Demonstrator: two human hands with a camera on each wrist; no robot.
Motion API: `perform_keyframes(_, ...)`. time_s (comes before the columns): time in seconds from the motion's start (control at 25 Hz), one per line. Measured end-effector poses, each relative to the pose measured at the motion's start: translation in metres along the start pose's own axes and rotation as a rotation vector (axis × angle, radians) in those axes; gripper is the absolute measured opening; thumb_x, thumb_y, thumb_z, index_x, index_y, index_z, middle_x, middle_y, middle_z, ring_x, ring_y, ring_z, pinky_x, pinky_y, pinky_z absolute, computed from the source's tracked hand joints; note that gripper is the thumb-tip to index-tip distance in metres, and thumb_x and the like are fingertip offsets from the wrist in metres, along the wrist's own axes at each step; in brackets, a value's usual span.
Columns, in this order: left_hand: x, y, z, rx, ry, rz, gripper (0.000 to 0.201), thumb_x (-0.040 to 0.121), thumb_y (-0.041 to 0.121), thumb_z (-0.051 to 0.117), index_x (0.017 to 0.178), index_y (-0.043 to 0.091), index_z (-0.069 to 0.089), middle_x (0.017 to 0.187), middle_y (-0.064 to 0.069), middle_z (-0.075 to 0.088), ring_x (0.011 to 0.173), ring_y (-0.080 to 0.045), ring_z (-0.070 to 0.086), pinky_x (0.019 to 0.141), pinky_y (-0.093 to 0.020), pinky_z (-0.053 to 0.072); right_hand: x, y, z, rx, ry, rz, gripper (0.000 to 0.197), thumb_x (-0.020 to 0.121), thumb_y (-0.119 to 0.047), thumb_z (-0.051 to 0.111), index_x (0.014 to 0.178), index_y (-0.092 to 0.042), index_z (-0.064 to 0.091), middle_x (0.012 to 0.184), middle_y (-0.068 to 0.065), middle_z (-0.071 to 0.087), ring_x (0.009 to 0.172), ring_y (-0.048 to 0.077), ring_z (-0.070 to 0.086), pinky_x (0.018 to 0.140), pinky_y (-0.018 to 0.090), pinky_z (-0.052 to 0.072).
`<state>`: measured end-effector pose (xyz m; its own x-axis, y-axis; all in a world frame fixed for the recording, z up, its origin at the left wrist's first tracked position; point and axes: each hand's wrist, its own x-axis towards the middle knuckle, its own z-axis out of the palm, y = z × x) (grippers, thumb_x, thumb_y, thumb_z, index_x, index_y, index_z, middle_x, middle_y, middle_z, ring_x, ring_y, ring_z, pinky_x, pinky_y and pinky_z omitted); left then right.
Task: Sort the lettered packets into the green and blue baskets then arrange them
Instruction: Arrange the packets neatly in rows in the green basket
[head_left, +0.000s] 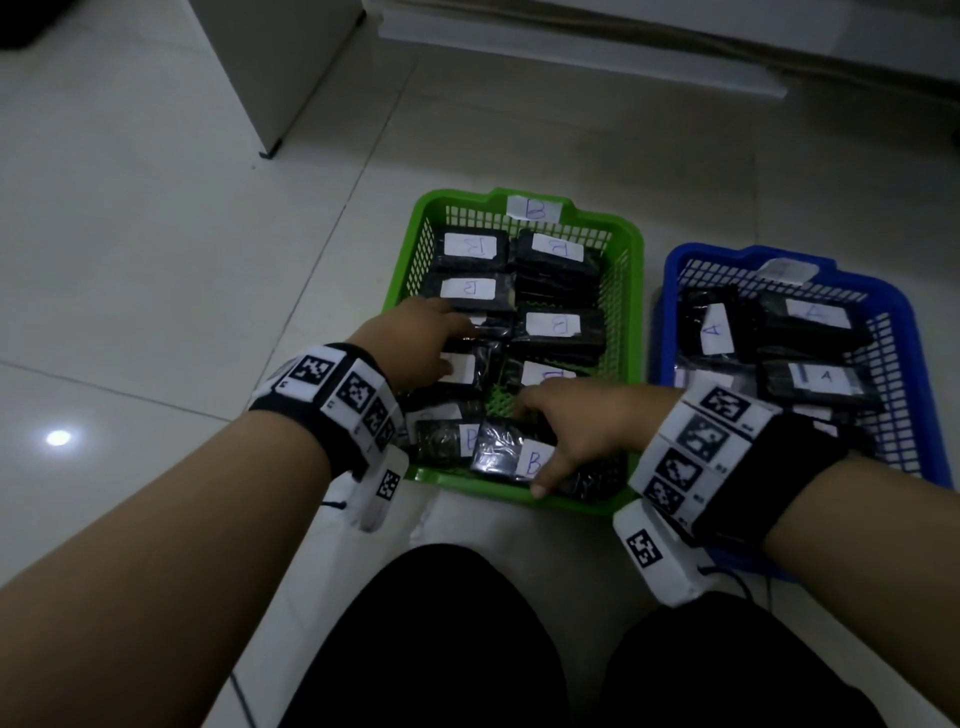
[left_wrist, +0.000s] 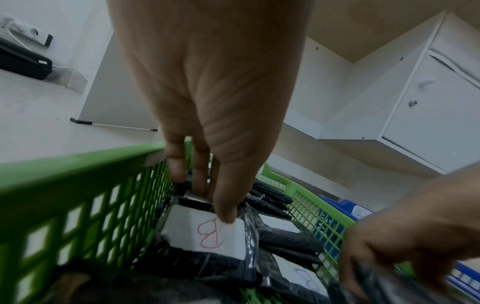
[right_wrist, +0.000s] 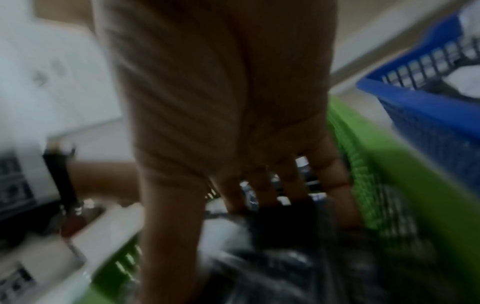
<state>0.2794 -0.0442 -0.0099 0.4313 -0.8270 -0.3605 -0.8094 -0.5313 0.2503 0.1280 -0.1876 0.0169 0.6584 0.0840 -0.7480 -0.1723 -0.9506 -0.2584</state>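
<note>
A green basket labelled B holds several black packets with white B labels. To its right, the blue basket holds black packets marked A. My left hand reaches into the green basket's left side and pinches a B packet, thumb on its label and fingers over its far end. At the near edge of that basket, my right hand grips another B packet, thumb at the near side and fingers curled over the far side. The right wrist view is blurred.
Both baskets stand side by side on a pale tiled floor. A white cabinet stands behind on the left, with white furniture along the back. My black-clad knees are just in front of the baskets.
</note>
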Motion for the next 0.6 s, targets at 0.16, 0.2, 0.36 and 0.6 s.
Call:
perform_keyframes(0.16, -0.016, 0.012, -0.001, -0.106, -0.112, 0.068, 0.025, 0.082, 0.021, 0.067, 0.107, 0.023, 0.067, 0.111, 0.002, 0.063, 0.088, -0.01, 0.056, 0.08, -0.022, 0.044, -0.004, 0.007, 0.001, 0.073, 0.069, 0.044, 0.078, 0.068, -0.046, 0.079, 0.131, -0.015, 0.045, 0.125, 0.005, 0.056, 0.108, 0.023, 0.056, 0.089, 0.033, 0.049)
perform_keyframes(0.2, -0.02, 0.016, 0.002, -0.101, -0.189, 0.072, 0.026, 0.082, 0.023, 0.069, 0.108, 0.024, 0.067, 0.109, 0.003, 0.066, 0.08, -0.006, 0.054, 0.075, -0.018, 0.042, -0.005, 0.009, -0.001, 0.099, 0.055, 0.052, 0.075, 0.069, -0.045, 0.079, 0.129, -0.014, 0.047, 0.122, 0.005, 0.057, 0.105, 0.023, 0.056, 0.089, 0.034, 0.049)
perform_keyframes(0.36, -0.028, 0.024, 0.016, -0.025, -0.349, 0.022, 0.044, 0.079, 0.031, 0.071, 0.12, 0.022, 0.058, 0.11, 0.001, 0.066, 0.086, -0.012, 0.057, 0.075, -0.02, 0.043, -0.011, 0.016, -0.019, 0.19, 0.097, 0.055, 0.058, 0.076, -0.039, 0.075, 0.123, -0.014, 0.052, 0.116, 0.004, 0.062, 0.1, 0.022, 0.058, 0.085, 0.03, 0.046)
perform_keyframes(0.6, -0.027, 0.02, 0.01, -0.07, -0.284, -0.003, 0.036, 0.087, 0.028, 0.063, 0.122, 0.023, 0.059, 0.119, -0.002, 0.06, 0.11, -0.021, 0.056, 0.089, -0.027, 0.042, 0.013, 0.032, -0.033, 0.218, 0.32, 0.172, 0.047, 0.08, -0.032, 0.072, 0.12, -0.011, 0.058, 0.119, 0.009, 0.063, 0.101, 0.024, 0.059, 0.086, 0.029, 0.046)
